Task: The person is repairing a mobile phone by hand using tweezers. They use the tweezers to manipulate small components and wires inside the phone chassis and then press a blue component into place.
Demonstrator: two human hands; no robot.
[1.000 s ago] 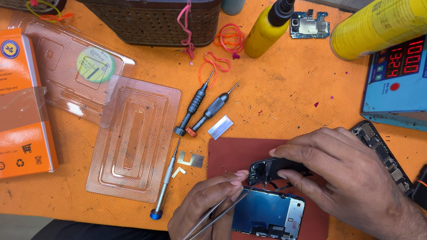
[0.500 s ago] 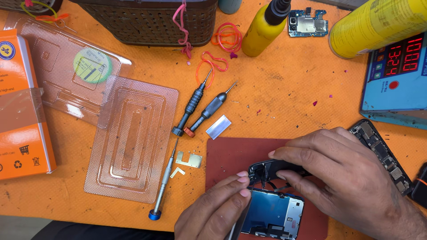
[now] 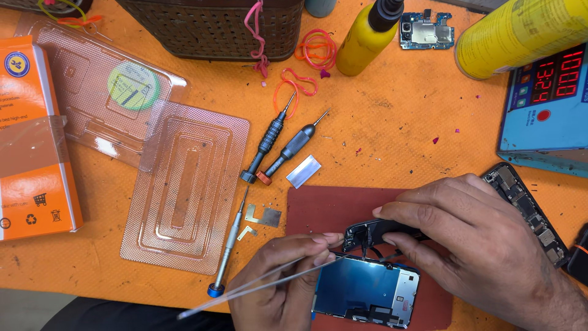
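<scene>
Tweezers (image 3: 257, 287) sit pinched in my left hand (image 3: 285, 279); my right hand (image 3: 484, 245) grasps the phone (image 3: 380, 232). One slip could tear its thin cables.

2 bare hands, no gloves, no rings.

Phone repair workshop, orange bench (image 3: 392, 141), precision screwdrivers (image 3: 269, 140), loose circuit board (image 3: 427, 30), digital power supply (image 3: 545, 104)

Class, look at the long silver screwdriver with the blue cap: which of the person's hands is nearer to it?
Left. The left hand, holding tweezers, sits just right of the silver screwdriver. The right hand lies far to the right, gripping the black phone part.
</scene>
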